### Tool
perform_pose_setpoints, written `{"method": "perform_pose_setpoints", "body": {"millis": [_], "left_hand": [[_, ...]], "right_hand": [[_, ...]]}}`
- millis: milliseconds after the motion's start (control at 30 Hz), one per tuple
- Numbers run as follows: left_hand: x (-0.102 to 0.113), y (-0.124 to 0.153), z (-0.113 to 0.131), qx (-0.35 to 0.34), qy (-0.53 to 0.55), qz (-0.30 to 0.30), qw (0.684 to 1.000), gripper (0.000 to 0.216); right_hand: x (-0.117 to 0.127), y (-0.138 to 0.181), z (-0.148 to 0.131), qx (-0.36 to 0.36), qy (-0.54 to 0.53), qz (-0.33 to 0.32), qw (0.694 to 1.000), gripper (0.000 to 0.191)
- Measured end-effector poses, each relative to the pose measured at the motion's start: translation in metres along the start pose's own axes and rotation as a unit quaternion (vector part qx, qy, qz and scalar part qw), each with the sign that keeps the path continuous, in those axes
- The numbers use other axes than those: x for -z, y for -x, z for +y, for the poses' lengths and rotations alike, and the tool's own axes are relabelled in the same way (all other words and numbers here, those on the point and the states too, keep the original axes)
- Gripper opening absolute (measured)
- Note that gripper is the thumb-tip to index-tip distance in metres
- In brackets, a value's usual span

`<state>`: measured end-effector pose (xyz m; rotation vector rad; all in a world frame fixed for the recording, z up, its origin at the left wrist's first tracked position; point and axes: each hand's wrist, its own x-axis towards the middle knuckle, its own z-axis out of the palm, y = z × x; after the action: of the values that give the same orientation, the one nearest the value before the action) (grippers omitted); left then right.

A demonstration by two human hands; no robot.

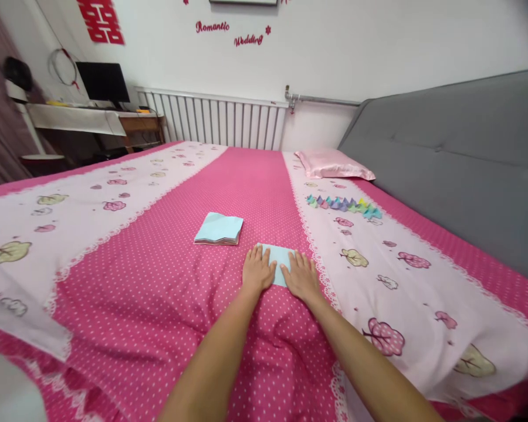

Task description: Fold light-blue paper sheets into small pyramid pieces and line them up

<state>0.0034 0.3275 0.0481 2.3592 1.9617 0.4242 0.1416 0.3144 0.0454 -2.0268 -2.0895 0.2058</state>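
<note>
A light blue sheet of paper (280, 258) lies flat on the pink dotted bedspread. My left hand (258, 269) rests on its left side with the fingers spread, and my right hand (303, 275) lies over its right side, fingers also outstretched. Both palms face down and partly cover the sheet's side edges. Left of my hands sits a stack of blue paper (220, 227), its top sheet slightly curled. Farther off to the right, several small folded paper pieces (344, 205) in purple, green, blue and yellow stand in a row.
A pink pillow (332, 163) lies at the far right, by the grey padded headboard (449, 129). Beyond the bed are a white radiator (215, 117) and a desk (143, 123) with a black monitor (102, 82). The bedspread (158, 287) is wrinkled near my arms.
</note>
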Motion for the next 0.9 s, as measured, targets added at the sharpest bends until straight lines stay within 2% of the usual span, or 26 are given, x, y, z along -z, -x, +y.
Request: {"method": "perform_pose_setpoints", "body": {"millis": [200, 633, 733, 900], "left_hand": [[0.004, 0.009, -0.006, 0.033, -0.015, 0.01, 0.999, 0.061], [0.013, 0.023, -0.027, 0.049, -0.022, 0.041, 0.998, 0.056], [0.013, 0.024, -0.034, 0.04, -0.009, 0.052, 0.998, 0.053], [0.012, 0.021, -0.048, 0.009, 0.056, 0.053, 0.997, 0.049]], "right_hand": [[-0.004, 0.004, 0.004, -0.003, 0.006, 0.022, 1.0, 0.062], [-0.007, 0.002, 0.006, 0.001, -0.033, 0.044, 0.998, 0.061], [-0.01, 0.001, 0.009, 0.006, -0.103, 0.077, 0.992, 0.06], [-0.012, -0.005, 0.024, 0.011, -0.295, 0.128, 0.947, 0.051]]}}
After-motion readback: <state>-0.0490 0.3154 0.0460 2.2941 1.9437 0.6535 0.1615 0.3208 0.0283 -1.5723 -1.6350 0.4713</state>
